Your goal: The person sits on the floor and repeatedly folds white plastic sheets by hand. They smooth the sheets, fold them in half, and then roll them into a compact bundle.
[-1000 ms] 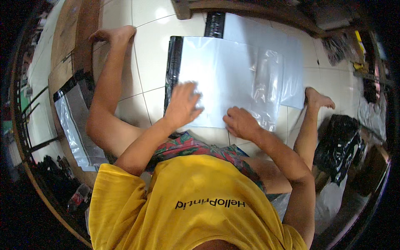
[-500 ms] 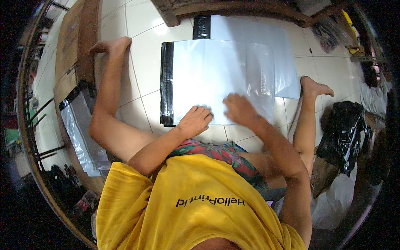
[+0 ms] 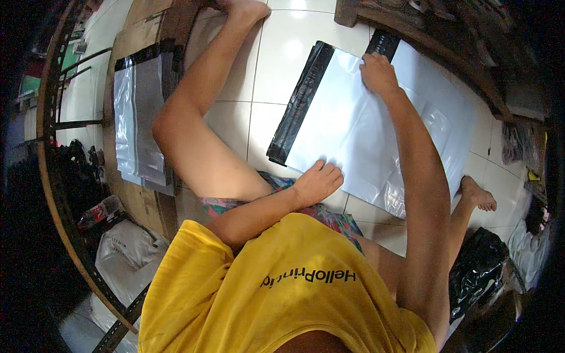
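Note:
A large white plastic mailer bag (image 3: 359, 126) with a black flap (image 3: 300, 103) lies flat on the white tiled floor between my legs. My left hand (image 3: 318, 181) presses palm-down on the bag's near edge, fingers together. My right hand (image 3: 378, 72) reaches far forward with the arm stretched out and rests flat on the bag's far edge, beside a second black flap (image 3: 382, 42) of another white bag underneath. Neither hand holds anything.
A stack of grey-white mailer bags (image 3: 138, 126) lies on cardboard at the left. Dark wooden furniture (image 3: 435, 41) borders the far side. A black plastic bag (image 3: 479, 267) sits by my right foot. A white sack (image 3: 126, 259) and a bottle (image 3: 100, 210) lie at lower left.
My right hand slid from the bag's near edge to its far edge, arm extended. My left hand stayed on the near edge. The view tilted and moved closer to the floor.

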### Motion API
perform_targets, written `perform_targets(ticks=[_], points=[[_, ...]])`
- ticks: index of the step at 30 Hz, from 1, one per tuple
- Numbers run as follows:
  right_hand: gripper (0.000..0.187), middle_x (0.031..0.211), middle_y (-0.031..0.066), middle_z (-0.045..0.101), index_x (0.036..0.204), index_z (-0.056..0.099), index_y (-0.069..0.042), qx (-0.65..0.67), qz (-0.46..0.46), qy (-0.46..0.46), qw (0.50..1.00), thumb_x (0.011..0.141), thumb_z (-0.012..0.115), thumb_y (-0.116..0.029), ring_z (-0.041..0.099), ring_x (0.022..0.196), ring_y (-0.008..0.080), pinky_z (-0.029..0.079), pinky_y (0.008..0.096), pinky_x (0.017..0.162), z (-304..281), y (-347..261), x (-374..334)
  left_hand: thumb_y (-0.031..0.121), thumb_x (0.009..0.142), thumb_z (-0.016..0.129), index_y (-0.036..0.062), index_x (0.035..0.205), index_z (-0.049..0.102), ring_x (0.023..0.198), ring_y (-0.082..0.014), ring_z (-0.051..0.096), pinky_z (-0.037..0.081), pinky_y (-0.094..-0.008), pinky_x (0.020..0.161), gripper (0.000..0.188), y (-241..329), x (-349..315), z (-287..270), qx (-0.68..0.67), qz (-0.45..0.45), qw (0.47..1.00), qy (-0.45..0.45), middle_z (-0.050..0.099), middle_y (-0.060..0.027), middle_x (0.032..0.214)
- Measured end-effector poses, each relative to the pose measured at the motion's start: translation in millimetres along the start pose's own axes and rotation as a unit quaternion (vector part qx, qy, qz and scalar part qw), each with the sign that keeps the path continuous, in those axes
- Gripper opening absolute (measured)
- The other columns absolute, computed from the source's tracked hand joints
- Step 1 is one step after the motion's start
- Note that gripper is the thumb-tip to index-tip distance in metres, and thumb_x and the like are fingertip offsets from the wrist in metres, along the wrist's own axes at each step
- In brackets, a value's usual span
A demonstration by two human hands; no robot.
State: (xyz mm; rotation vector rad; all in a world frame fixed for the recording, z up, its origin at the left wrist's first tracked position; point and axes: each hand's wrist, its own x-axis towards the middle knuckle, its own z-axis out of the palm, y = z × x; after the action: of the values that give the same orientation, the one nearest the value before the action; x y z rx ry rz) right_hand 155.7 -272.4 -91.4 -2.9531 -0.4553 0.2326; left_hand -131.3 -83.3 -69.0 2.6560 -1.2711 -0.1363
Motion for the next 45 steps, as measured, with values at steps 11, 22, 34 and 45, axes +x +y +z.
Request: perform_targets(ticks=[11,22,34,45], points=[[0.031,0.119,0.0217,0.065,0.121,0.068,-0.006,0.029,-0.053,-0.062,0.996,0.099,0.057,-0.025,0.062,0.114,0.0394,0.051,0.0523,0.100,-4.9,0.2,14.8,0.023,0.090,0.058,0.0092,0.104,0.069,0.101,-0.0232,0.056,0.044,-0.0467,0.095,0.023,4.7,2.5,11.3,-0.016,0.052,0.998,-0.024,0.062,-0.0043,0.104],[0.048,0.121,0.0230,0.062,0.127,0.059,-0.003,0.126,-0.083,0.001,0.989,0.088,0.071,-0.028,0.059,0.115,0.0418,0.048,0.0530,0.099,-29.2,-15.2,-179.0,0.019,0.085,0.058,0.0074,0.100,0.066,0.098,-0.0269,0.061,0.051,-0.0423,0.088,0.020,-2.3,18.3,8.8,-0.049,0.038,0.997,-0.038,0.062,-0.0090,0.101],[0.027,0.108,0.0138,0.064,0.112,0.060,-0.004,0.020,-0.036,-0.044,0.998,0.087,0.068,-0.010,0.062,0.103,0.0337,0.052,0.0478,0.092,19.5,-10.9,-344.1,0.015,0.084,0.067,0.0045,0.111,0.066,0.110,-0.0310,0.061,0.052,-0.0440,0.092,0.029,-23.2,18.1,-11.3,-0.078,-0.001,0.996,-0.035,0.063,-0.0143,0.115],[0.033,0.113,0.0116,0.064,0.111,0.064,-0.007,0.073,-0.062,-0.081,0.992,0.087,0.070,-0.029,0.062,0.108,0.0310,0.053,0.0471,0.093,11.8,8.6,-341.4,0.029,0.079,0.083,0.0076,0.135,0.059,0.125,-0.0342,0.057,0.050,-0.0446,0.105,0.065,-78.5,0.0,-44.8,-0.088,0.040,0.974,-0.203,0.059,-0.0160,0.133]])
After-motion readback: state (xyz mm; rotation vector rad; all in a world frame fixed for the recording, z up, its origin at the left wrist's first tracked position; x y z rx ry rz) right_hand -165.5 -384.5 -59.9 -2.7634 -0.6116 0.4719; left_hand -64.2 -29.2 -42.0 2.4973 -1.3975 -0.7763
